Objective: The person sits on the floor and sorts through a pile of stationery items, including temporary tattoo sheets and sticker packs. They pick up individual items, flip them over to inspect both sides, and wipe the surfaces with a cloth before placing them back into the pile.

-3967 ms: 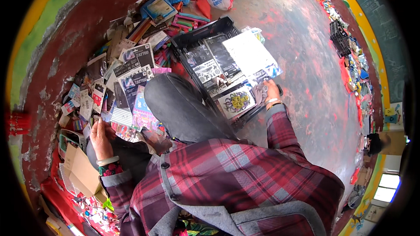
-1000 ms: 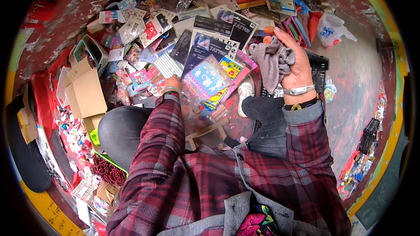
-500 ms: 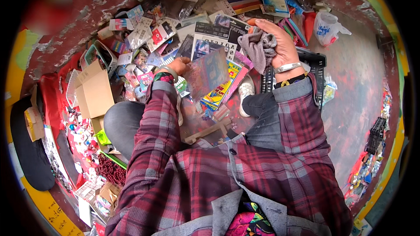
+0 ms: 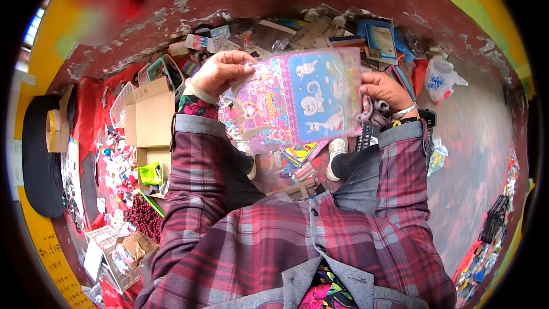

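I hold up a flat plastic packet in front of me, pink on its left half and blue with white animal shapes on its right. My left hand pinches its upper left edge. My right hand grips its right edge and also holds a grey cloth bunched under the fingers. Both sleeves are red plaid. Below the packet lie more colourful packets on the floor between my legs.
A heap of packets and booklets lines the red wall ahead. An open cardboard box stands at left, with dark red beads below it. A white plastic bag sits at right, near a black crate.
Both hands have lifted the packet off the pile and raised it upright in front of me. The right hand, earlier held apart with the cloth, now grips the packet's right edge.
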### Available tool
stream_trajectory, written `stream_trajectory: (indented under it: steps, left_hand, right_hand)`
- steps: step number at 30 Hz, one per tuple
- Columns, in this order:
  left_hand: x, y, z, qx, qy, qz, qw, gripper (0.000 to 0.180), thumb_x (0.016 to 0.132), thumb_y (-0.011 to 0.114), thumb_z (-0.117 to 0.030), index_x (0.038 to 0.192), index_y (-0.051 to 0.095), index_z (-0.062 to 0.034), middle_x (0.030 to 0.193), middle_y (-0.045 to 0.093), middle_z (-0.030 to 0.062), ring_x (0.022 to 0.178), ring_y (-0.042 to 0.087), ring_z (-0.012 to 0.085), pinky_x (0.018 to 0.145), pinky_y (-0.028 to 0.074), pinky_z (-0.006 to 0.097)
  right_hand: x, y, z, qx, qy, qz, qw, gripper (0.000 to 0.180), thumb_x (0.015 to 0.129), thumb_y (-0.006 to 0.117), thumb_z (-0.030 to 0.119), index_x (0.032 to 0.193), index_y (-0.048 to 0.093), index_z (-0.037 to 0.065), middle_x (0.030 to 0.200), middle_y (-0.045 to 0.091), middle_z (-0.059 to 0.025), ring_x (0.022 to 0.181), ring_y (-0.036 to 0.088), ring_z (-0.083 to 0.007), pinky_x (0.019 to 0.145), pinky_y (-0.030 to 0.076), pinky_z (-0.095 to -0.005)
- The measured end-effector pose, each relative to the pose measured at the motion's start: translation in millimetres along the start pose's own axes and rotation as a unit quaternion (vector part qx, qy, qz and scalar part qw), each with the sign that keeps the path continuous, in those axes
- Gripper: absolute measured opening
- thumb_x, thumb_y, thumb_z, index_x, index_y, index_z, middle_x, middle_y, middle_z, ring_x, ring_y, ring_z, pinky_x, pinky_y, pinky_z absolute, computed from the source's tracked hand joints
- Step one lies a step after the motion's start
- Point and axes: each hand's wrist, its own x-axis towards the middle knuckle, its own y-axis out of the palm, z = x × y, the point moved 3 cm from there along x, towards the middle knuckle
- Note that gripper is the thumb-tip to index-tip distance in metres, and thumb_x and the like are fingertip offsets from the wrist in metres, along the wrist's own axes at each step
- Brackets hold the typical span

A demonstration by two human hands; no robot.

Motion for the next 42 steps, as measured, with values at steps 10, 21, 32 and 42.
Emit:
stream_trajectory:
  steps: [10,21,32,42]
  left_hand:
    - [7.7,-4.1,13.8,-0.284,0.083,0.045,0.954,0.033,0.092,0.055,-0.037,0.099,0.058,-0.0052,0.087,0.063,0.0029,0.072,0.058,0.0107,0.066,0.049,0.025]
    - [10.6,15.3,7.3,-0.092,0.081,-0.074,0.990,0.012,0.086,0.061,-0.007,0.096,0.062,-0.0014,0.087,0.066,0.0033,0.079,0.062,0.0107,0.072,0.048,0.023]
    - [16.7,9.9,12.9,-0.075,0.089,-0.152,0.981,0.009,0.088,0.060,-0.015,0.087,0.062,-0.0059,0.070,0.056,-0.0059,0.054,0.044,0.0018,0.049,0.032,0.018]
    - [22.8,6.0,18.7,-0.048,0.092,-0.203,0.974,0.023,0.089,0.060,-0.028,0.073,0.060,-0.0119,0.058,0.046,-0.0101,0.049,0.035,0.0011,0.045,0.024,0.020]
  right_hand:
    - [5.8,-1.6,-5.9,0.080,-0.025,-0.109,0.990,0.023,0.084,0.062,0.012,0.101,0.063,-0.003,0.092,0.067,-0.0097,0.074,0.065,-0.0152,0.069,0.053,-0.0271]
    - [13.6,-11.2,-10.8,0.084,-0.034,-0.124,0.988,0.025,0.083,0.063,0.011,0.104,0.064,-0.003,0.095,0.067,-0.0083,0.083,0.063,-0.0139,0.076,0.049,-0.0270]
    - [8.7,-0.5,1.6,0.036,-0.027,-0.142,0.989,0.024,0.082,0.065,0.015,0.099,0.065,-0.003,0.088,0.067,-0.0064,0.075,0.062,-0.0122,0.070,0.049,-0.0254]
    - [9.7,-2.6,-3.8,0.030,-0.023,-0.135,0.990,0.023,0.082,0.066,0.016,0.095,0.065,-0.003,0.084,0.067,-0.0062,0.072,0.062,-0.0114,0.068,0.048,-0.0249]
